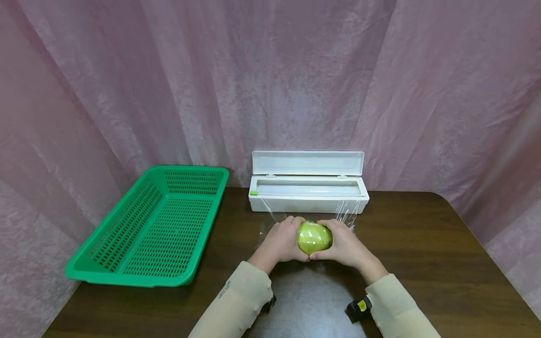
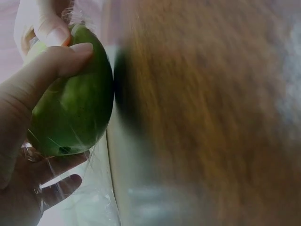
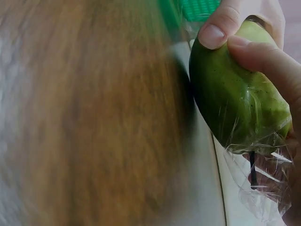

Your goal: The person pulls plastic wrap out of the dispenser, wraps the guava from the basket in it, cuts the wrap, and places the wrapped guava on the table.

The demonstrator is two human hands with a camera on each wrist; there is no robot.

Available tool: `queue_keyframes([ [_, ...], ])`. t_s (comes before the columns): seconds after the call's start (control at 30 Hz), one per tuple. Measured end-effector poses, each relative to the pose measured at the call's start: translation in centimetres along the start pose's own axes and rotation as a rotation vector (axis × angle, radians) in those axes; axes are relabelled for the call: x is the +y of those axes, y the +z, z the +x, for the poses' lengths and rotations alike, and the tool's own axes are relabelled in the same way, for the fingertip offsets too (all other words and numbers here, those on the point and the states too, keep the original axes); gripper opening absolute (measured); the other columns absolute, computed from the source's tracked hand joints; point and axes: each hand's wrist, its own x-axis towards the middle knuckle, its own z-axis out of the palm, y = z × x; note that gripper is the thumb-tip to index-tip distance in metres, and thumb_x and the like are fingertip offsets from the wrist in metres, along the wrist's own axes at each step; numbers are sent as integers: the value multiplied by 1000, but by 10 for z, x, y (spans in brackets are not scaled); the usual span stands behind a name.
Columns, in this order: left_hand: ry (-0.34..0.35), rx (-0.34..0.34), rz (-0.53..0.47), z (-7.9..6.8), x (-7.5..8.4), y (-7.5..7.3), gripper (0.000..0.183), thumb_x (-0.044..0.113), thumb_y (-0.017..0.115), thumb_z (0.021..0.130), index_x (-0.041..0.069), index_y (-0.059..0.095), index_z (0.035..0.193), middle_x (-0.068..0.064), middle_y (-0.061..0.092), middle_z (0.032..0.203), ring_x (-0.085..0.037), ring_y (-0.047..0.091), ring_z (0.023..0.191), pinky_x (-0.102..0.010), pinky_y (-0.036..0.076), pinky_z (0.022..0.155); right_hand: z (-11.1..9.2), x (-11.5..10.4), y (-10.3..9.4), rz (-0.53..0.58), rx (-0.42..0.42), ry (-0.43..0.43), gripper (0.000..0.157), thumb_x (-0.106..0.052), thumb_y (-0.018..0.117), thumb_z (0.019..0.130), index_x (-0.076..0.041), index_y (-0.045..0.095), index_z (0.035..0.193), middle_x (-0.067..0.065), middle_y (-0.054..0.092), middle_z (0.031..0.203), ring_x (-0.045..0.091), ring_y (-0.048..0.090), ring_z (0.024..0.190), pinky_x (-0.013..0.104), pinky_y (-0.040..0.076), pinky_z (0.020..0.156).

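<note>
In the head view a yellow-green pear (image 1: 314,237) is held between both hands in front of the white cling film dispenser (image 1: 309,193). The left hand (image 1: 286,240) grips its left side and the right hand (image 1: 340,243) its right side. Both thumbs meet on the near face of the pear (image 3: 235,89), as the right wrist view shows. Clear cling film (image 3: 263,174) covers its skin and bunches round the dark stem. Loose film also trails past the left fingers in the left wrist view. Creased film runs from the dispenser's front towards the hands.
The dispenser's hinged lid (image 1: 308,163) stands up, with the roll (image 1: 309,189) visible inside. A green slotted basket (image 1: 148,230) stands on the left of the brown wooden table (image 1: 427,263). A pink curtain (image 1: 313,75) hangs behind.
</note>
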Motion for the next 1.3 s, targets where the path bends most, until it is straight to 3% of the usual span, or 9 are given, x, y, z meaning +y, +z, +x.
queue_keyframes([
  [0.53, 2, -14, -23, -8, 3, -3, 83, 53, 83, 56, 10, 54, 120, 1, 58, 97, -9, 53, 79, -26, 48, 71, -5, -7, -4, -34, -26, 4, 85, -59, 83, 55, -8, 60, 120, 1, 64, 107, 16, 56, 96, 37, 46, 81],
  [1.1, 0, -16, -71, -12, 5, -6, 75, 56, 84, 53, 14, 57, 109, 5, 57, 90, -7, 52, 74, -22, 45, 64, -5, -9, -8, -16, -60, 2, 82, -57, 84, 54, -7, 62, 115, -2, 65, 102, 11, 56, 89, 32, 45, 76],
  [1.3, -4, 0, -73, -15, 4, -2, 76, 57, 83, 52, 14, 58, 110, 6, 58, 91, -6, 52, 77, -23, 45, 68, -7, -10, -8, -16, -64, 1, 79, -58, 84, 54, -9, 63, 113, -5, 64, 99, 10, 56, 86, 32, 44, 75],
])
